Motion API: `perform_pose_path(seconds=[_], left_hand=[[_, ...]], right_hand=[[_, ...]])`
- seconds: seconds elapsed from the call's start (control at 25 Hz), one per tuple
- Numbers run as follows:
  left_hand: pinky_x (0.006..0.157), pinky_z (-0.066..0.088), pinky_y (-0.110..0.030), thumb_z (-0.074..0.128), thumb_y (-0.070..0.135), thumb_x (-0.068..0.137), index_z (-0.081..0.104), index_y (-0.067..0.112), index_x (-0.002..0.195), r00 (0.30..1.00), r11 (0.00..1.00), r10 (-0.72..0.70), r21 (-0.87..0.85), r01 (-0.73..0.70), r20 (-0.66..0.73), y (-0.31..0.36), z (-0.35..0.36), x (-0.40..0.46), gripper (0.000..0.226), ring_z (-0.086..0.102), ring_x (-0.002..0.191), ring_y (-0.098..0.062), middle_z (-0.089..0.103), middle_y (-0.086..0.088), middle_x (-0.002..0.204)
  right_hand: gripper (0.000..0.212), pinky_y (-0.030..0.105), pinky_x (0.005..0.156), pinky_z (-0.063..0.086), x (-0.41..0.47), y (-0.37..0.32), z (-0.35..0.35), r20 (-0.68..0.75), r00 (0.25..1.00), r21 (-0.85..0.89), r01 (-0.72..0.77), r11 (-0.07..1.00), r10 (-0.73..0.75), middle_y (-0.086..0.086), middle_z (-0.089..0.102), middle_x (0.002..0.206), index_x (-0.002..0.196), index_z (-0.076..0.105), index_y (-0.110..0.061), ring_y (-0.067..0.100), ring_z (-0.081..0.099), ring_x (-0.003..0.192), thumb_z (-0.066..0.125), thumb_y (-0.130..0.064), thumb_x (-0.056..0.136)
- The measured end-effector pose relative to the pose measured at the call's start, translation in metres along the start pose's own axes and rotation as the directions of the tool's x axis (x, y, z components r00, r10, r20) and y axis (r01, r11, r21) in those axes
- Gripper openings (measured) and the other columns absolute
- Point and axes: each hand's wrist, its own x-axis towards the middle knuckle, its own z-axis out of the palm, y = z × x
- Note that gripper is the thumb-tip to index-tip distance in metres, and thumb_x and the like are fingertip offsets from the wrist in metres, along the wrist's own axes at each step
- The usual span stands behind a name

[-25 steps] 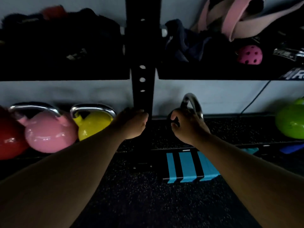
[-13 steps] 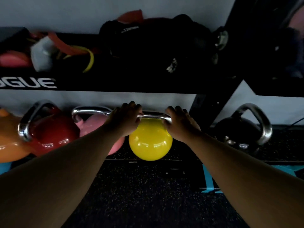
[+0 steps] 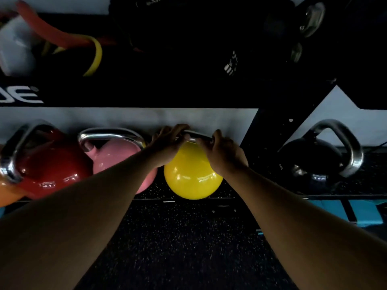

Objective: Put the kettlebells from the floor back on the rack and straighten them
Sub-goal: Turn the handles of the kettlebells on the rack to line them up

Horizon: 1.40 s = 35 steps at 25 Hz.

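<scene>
A yellow kettlebell (image 3: pixel 191 176) sits on the low rack shelf (image 3: pixel 226 198) in the middle of the view. My left hand (image 3: pixel 167 143) and my right hand (image 3: pixel 223 153) both grip its steel handle from either side. Left of it stand a pink kettlebell (image 3: pixel 114 152) and a red kettlebell (image 3: pixel 52 166), with an orange one (image 3: pixel 6 194) at the far left edge. A black kettlebell (image 3: pixel 314 162) rests on the shelf right of the black upright post (image 3: pixel 270 130), its handle turned sideways.
A black upper shelf (image 3: pixel 146 95) overhangs the kettlebells, loaded with resistance bands (image 3: pixel 92 49) and dark gear. Blue pads (image 3: pixel 339 212) lie under the shelf at lower right. Dark speckled rubber floor (image 3: pixel 178 248) fills the foreground.
I turned from the black kettlebell at the post to the yellow one. Both hands took its handle, and they now sit closer together on it than half a second ago.
</scene>
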Motion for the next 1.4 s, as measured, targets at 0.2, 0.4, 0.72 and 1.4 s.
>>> perform_pose_path(seconds=[0.2,0.4,0.72,1.4], left_hand=[[0.103,0.032,-0.036,0.045,0.052,0.094,0.006,0.022,0.154,0.927,0.76,-0.37,-0.557,0.335,0.053,0.046,0.044,-0.013,0.078,0.033,0.141,-0.034,0.031,-0.016,0.155],[0.114,0.019,-0.044,0.037,0.067,0.088,0.008,0.027,0.154,0.923,0.714,-0.385,-0.623,0.319,0.032,0.044,0.053,-0.007,0.082,0.019,0.147,-0.032,0.012,-0.012,0.162],[0.116,0.022,-0.043,0.046,0.056,0.091,0.023,0.022,0.15,0.966,0.591,-0.23,-0.772,0.233,0.116,0.031,0.044,0.003,0.072,0.029,0.143,-0.025,0.028,-0.006,0.158],[0.117,0.008,-0.024,0.024,0.04,0.103,0.012,0.019,0.153,0.99,0.677,-0.097,-0.722,0.144,0.107,0.025,0.041,0.023,0.056,0.005,0.149,-0.011,0.008,0.003,0.163]], right_hand=[[0.061,0.04,0.083,0.041,-0.01,0.013,-0.002,0.086,0.991,0.349,-0.123,0.929,0.099,0.022,0.063,0.116,0.114,0.054,-0.011,0.039,0.057,0.111,0.039,-0.066,0.091],[0.033,0.029,0.081,0.038,-0.013,0.002,0.011,0.041,0.99,0.556,-0.132,0.821,0.132,0.006,0.06,0.134,0.129,0.052,-0.026,0.031,0.056,0.119,0.038,-0.04,0.102],[0.038,0.025,0.067,0.051,-0.02,-0.006,0.007,0.175,0.961,0.839,-0.26,0.478,0.215,0.004,0.073,0.083,0.108,0.068,-0.018,0.012,0.068,0.07,0.035,-0.036,0.104],[0.043,0.02,0.047,0.042,-0.029,-0.048,0.035,0.152,0.943,0.971,-0.199,0.135,0.297,0.009,0.057,0.072,0.136,0.054,-0.022,0.013,0.049,0.057,0.031,-0.041,0.105]])
